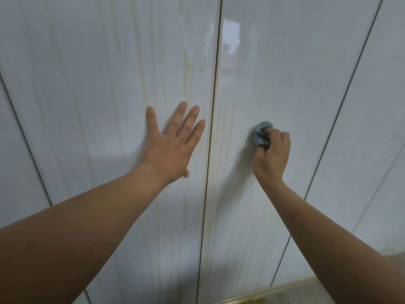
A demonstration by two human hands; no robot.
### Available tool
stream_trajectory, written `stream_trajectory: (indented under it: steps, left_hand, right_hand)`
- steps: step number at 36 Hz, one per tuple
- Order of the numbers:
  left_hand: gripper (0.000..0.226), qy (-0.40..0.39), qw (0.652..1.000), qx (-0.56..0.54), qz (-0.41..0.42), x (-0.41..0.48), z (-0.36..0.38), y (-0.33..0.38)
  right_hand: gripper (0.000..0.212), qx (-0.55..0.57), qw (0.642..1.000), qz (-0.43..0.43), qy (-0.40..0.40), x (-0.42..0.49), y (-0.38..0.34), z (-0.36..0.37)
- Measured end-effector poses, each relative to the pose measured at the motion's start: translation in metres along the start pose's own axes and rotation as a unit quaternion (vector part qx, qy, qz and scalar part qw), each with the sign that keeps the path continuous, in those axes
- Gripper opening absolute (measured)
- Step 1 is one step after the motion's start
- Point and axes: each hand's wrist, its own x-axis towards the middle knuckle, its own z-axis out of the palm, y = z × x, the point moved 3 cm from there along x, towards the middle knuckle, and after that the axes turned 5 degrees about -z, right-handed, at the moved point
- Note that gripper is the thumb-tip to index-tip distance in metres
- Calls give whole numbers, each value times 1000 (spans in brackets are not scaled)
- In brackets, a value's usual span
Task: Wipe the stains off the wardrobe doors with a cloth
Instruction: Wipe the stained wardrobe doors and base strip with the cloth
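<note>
Two glossy white wardrobe doors fill the view, the left door [105, 88] and the right door [285, 80], split by a vertical seam. Yellowish streaks [188, 69] run down the left door close to the seam. My left hand [173, 143] lies flat on the left door with its fingers spread. My right hand [272, 153] grips a bunched blue-grey cloth [262, 134] and presses it against the right door, a little right of the seam.
Further door panels show at the far left [13, 150] and far right [377, 128] behind dark seams. A strip of light floor [285, 297] appears under the doors at the bottom right.
</note>
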Motion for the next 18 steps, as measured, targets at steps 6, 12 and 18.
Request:
stream_trajectory:
  steps: [6,12,18]
  left_hand:
    - [136,-7,1000,-10,0,0,-1,0]
    - [136,-11,1000,-19,2,1,0,-1]
    - [135,-7,1000,-20,2,0,0,0]
  right_hand:
    - [41,-59,988,-69,-125,-88,33,12]
    - [20,54,998,40,-6,-17,-4,-5]
    - [11,153,975,99,127,118,-85,-11]
